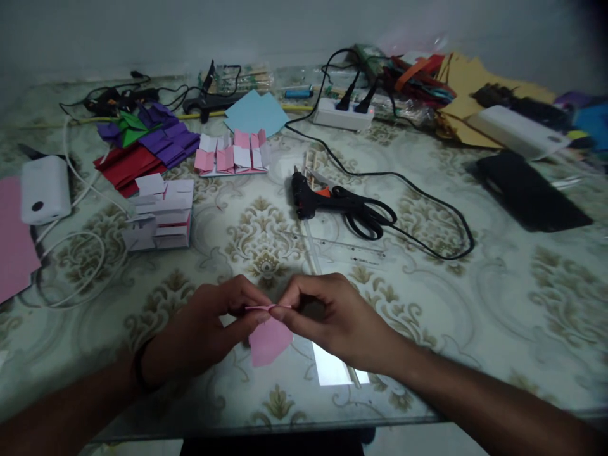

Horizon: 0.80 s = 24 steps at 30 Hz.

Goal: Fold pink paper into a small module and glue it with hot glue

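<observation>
Holding a pink paper [270,345] at its top edge, near the front of the patterned table [498,316]. Pinched on one side by thumb and fingers of the left hand [247,310], on the other by the right hand [297,307]; fingertips close together at the middle. Lower part of the paper hanging or lying below the thumbs; cannot tell whether touching the table.

Containers, back of table: clear plastic packet [247,77], with thin pale sticks inside. Power strip [327,115] to its right, with two black plugs [349,98] seated side by side.

Straight ahead of the hands: glue gun [303,196], lying on its side, with scissors [367,236] right alongside, overlapping in view. Just in front of these, a clear ruler [351,250], flat.

To the left: white folded papers [166,212], several flaps standing up; behind, red paper [128,168] and purple paper [173,145], overlapping. Between these and the glue gun, a row of pink-and-white folded papers [232,155], in front of light blue paper [256,114].
</observation>
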Available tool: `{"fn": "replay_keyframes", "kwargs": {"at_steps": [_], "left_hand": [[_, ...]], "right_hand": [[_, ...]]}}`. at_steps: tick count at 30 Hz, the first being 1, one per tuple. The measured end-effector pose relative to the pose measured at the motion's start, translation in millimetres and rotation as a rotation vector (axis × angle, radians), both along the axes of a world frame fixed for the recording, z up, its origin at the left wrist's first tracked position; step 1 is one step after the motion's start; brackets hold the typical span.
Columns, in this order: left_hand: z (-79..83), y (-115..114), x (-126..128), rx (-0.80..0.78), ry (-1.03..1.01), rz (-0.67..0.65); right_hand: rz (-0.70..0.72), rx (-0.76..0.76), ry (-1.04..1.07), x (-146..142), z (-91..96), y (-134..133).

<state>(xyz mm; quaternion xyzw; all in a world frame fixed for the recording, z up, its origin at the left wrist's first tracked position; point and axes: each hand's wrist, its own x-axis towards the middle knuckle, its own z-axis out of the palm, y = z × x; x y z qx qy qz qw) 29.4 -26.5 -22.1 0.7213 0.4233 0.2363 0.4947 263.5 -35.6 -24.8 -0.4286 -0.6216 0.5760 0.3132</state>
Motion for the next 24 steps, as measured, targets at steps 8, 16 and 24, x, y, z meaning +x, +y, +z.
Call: {"fn": "replay_keyframes", "kwargs": {"at_steps": [8,16,24], "left_hand": [[-0.2,-2,-2,0.080,0.096,0.068],[-1.4,4,-4,-0.003,0.118,-0.048],[-3.7,12,0,-0.176,0.083,-0.027]], "right_hand": [[0.030,0.053,-0.030,3,3.9,2],[0.104,0.215,-0.102,6,-1.2,2],[0.028,0.386,-0.175,18,14.5,15]]}}
